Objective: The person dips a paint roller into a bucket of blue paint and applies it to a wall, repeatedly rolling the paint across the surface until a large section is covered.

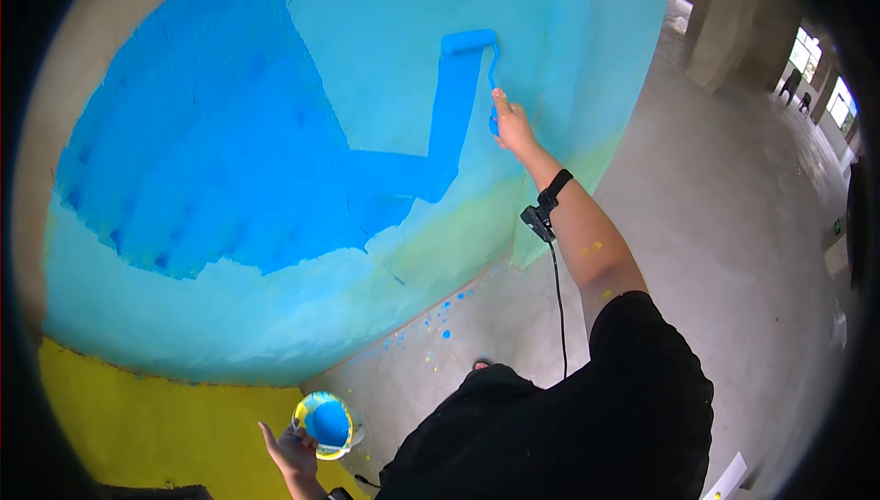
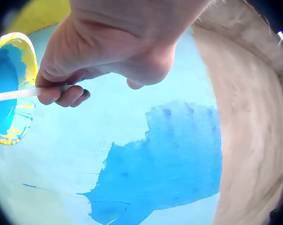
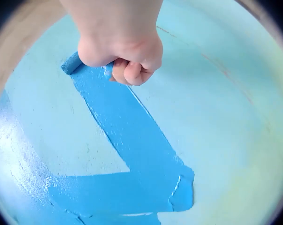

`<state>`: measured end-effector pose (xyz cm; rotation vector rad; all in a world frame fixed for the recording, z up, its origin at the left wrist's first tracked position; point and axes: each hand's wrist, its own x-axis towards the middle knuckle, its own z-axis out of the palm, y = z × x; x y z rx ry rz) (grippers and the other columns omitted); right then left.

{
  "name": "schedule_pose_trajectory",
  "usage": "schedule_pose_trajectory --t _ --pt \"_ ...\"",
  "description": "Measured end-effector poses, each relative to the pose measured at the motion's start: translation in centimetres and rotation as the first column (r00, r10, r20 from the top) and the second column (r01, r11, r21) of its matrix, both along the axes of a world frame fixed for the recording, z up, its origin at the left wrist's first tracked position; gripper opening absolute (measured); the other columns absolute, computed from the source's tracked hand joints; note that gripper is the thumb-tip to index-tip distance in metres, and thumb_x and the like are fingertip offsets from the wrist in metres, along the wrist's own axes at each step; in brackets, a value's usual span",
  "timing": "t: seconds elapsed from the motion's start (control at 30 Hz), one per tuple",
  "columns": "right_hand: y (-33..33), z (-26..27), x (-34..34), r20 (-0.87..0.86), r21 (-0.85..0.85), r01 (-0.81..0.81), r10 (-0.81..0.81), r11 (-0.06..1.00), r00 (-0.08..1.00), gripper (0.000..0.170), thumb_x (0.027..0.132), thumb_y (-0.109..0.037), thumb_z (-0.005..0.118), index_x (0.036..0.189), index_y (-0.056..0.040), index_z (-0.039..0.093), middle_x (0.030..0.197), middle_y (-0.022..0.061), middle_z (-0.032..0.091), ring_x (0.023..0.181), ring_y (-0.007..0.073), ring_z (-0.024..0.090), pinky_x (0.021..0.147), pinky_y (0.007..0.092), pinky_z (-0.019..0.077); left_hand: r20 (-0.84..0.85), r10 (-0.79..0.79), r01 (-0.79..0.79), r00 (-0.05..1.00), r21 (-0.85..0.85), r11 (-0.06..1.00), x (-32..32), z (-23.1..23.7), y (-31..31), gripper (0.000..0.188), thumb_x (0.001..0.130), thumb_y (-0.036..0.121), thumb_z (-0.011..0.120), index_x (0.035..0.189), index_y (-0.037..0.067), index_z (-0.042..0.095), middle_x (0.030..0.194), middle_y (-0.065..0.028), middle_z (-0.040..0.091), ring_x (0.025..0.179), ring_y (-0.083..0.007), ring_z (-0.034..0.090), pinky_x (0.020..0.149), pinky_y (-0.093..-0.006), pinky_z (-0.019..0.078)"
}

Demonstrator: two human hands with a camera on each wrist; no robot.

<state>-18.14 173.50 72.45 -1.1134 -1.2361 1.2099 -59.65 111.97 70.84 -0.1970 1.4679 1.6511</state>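
Observation:
My right hand (image 1: 513, 127) grips the blue handle of a paint roller (image 1: 469, 40), thumb along the handle. The blue-coated roller lies against the light blue wall (image 1: 394, 60), at the top of a fresh, wet blue stripe (image 3: 127, 122). In the right wrist view the hand covers much of the roller. Low at the left, my left hand (image 1: 295, 452) holds a paint bucket (image 1: 327, 422) by its white handle (image 2: 17, 95), fingers curled round it. Bright blue paint (image 2: 3, 89) fills the bucket, and its rim is smeared yellow.
A large patch of darker blue (image 1: 202, 133) covers the wall's left part, beside a bare brownish border (image 2: 247, 108). Yellow surface (image 1: 165, 417) lies below. Paint drops (image 1: 446, 334) spot the grey floor (image 1: 724, 225). A cable (image 1: 560, 307) hangs from the right wrist camera (image 1: 539, 222). Pillars stand at the far right.

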Motion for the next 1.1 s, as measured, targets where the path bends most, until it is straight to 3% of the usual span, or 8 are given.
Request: schedule_pose_trajectory --t 0.2,0.23,0.33,0.43,0.63,0.77,0.93,1.1 --pt "6.1 5.3 1.4 0.205 0.138 0.031 -0.059 0.99 0.977 0.067 0.1 -0.067 0.043 0.062 -0.0116 0.039 0.054 0.0003 0.039 0.045 0.0158 0.042 0.043 0.0358 0.0357 0.013 0.063 -0.063 0.998 0.029 0.998 2.2 -0.1 -1.5 0.085 0.081 0.086 0.051 0.089 0.001 0.057 0.063 0.0002 0.043 0.055 -0.0171 0.043 0.056 -0.0318 0.0379" --pt "6.4 5.3 1.9 0.271 0.194 0.055 -0.107 0.98 0.956 0.07 0.101 -0.066 0.042 0.059 -0.0095 0.04 0.052 0.0017 0.039 0.045 0.017 0.041 0.046 0.0384 0.0363 0.105 -0.016 0.003 0.994 0.121 0.993 -0.8 -2.8 -5.0 0.091 0.088 0.08 0.046 0.116 -0.005 0.065 0.115 -0.0206 0.068 0.078 -0.0255 0.058 0.08 -0.038 0.0453" --pt "3.7 5.6 4.0 0.314 0.279 0.045 -0.136 0.959 0.94 0.077 0.103 -0.058 0.041 0.058 0.0031 0.045 0.052 0.0171 0.045 0.051 0.0276 0.046 0.056 0.0471 0.0374 0.067 0.038 -0.048 0.997 0.147 0.988 2.2 -1.3 -4.3 0.08 0.089 0.074 0.053 0.099 -0.004 0.066 0.098 -0.0168 0.069 0.085 -0.0279 0.06 0.083 -0.0383 0.0451" --pt "3.6 0.5 5.6 0.28 0.324 0.028 -0.125 0.945 0.952 0.076 0.103 -0.058 0.041 0.062 0.0056 0.048 0.053 0.0205 0.045 0.052 0.0308 0.047 0.057 0.0495 0.0374 0.036 0.099 -0.102 0.994 0.1 0.99 5.5 -0.8 -2.9 0.086 0.087 0.077 0.053 0.106 -0.007 0.065 0.106 -0.0192 0.068 0.096 -0.0307 0.06 0.088 -0.04 0.0442" --pt "1.6 -10.2 7.3 0.296 0.113 0.006 -0.04 0.994 0.954 0.076 0.103 -0.058 0.041 0.06 0.0035 0.049 0.053 0.0197 0.045 0.051 0.0313 0.046 0.056 0.0497 0.0366 0.032 0.202 -0.203 0.979 0.059 0.977 9.9 -2.2 -0.9 0.094 0.084 0.078 0.054 0.115 -0.01 0.062 0.102 -0.0189 0.067 0.091 -0.0298 0.057 0.084 -0.039 0.0425" --pt "0.0 -14.1 7.4 0.283 0.015 0.003 -0.007 1.0 0.959 0.074 0.104 -0.057 0.042 0.057 0.0006 0.042 0.05 0.0137 0.039 0.048 0.0262 0.039 0.053 0.0467 0.0325 0.088 0.05 -0.062 0.995 0.147 0.987 12.1 -3.2 0.0 0.096 0.086 0.078 0.052 0.117 -0.012 0.061 0.098 -0.0178 0.066 0.086 -0.0282 0.056 0.08 -0.0373 0.0416" --pt "0.6 -13.5 7.6 0.172 0.028 -0.02 0.015 0.999 0.985 0.073 0.105 -0.056 0.043 0.056 -0.0013 0.039 0.049 0.0094 0.034 0.047 0.0231 0.034 0.05 0.0438 0.0299 0.025 0.074 -0.076 0.997 0.082 0.994 15.0 -2.9 2.4 0.1 0.087 0.079 0.048 0.12 -0.015 0.06 0.093 -0.0173 0.065 0.081 -0.0263 0.054 0.076 -0.0365 0.0415" --pt "3.4 -5.9 7.3 0.074 0.199 -0.008 -0.007 0.98 0.997 0.074 0.103 -0.057 0.046 0.06 0.0023 0.046 0.051 0.0134 0.036 0.05 0.0239 0.039 0.053 0.0455 0.0325 0.018 0.098 -0.099 0.995 0.056 0.994 17.1 -3.4 4.4 0.102 0.085 0.082 0.047 0.119 -0.014 0.059 0.103 -0.0213 0.068 0.09 -0.0319 0.059 0.083 -0.0391 0.0439"
